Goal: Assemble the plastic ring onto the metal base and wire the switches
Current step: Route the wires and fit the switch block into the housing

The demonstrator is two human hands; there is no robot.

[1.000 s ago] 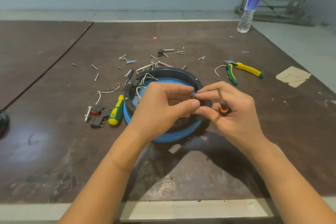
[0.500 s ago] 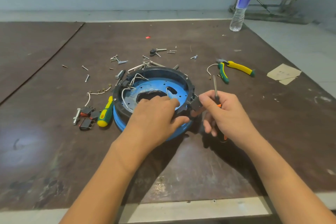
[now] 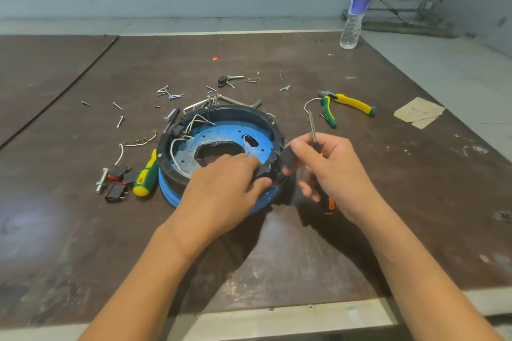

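At frame centre, the left hand (image 3: 221, 188) grips the near rim of the likely rigid plastic ring (image 3: 230, 111) seated on the blue metal base (image 3: 235, 130), while the right hand (image 3: 332, 174), screwdriver (image 3: 313, 127) tucked in, pinches a small, presumably light switch (image 3: 289, 159) by its body.

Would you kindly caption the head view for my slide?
Left hand grips the black ring on the blue base while the right hand pinches a switch and holds a screwdriver.

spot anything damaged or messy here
Yes. The hole in the base has a ragged, torn-looking edge, and the ring looks jagged where the left hand grips it. Screws lie scattered on the table behind it.
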